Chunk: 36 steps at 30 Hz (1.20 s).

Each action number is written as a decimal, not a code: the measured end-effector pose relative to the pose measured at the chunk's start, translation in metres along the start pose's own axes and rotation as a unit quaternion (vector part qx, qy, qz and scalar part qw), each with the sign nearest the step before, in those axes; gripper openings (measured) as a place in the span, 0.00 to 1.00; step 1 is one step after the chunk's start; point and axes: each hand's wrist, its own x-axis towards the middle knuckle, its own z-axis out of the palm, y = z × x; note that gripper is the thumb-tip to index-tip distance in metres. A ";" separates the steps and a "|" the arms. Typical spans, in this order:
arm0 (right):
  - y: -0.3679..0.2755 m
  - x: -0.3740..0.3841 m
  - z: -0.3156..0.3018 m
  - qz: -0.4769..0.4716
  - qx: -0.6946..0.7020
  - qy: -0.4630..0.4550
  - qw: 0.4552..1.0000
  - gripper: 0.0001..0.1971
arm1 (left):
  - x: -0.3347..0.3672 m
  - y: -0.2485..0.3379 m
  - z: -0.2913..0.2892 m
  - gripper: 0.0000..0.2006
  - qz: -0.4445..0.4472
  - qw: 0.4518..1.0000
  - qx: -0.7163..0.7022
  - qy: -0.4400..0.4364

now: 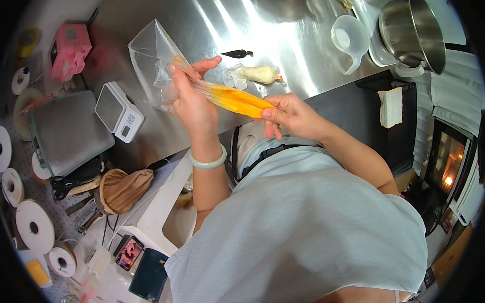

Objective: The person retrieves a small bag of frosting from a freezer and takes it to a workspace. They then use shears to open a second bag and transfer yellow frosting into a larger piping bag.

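Observation:
A clear plastic piping bag (236,99) with yellow-orange filling stretches between my two hands over the steel table's near edge. My right hand (294,117) pinches the filled end between thumb and fingers. Around the bag's upper, clear part, my left hand (193,99) is closed, with some fingers extended; a pale bangle circles that wrist. The bag's wide, mostly see-through mouth (155,63) spreads out beyond the left hand, with orange smears inside. Just past the hands lie a small bag of cream-coloured filling (260,74) and a smaller black-filled bag (237,53).
On the steel table (135,14), a white kitchen scale (119,112) sits left of my hands, near a glass-edged tray (72,129) and a pink device (71,50). A plastic jug (350,40) and steel bowl (409,32) stand far right. A cloth (390,107) lies nearer.

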 end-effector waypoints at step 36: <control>0.005 0.013 0.036 -0.045 -0.113 0.015 0.992 0.13 | -0.028 0.006 -0.016 0.19 0.030 0.999 0.034 0.023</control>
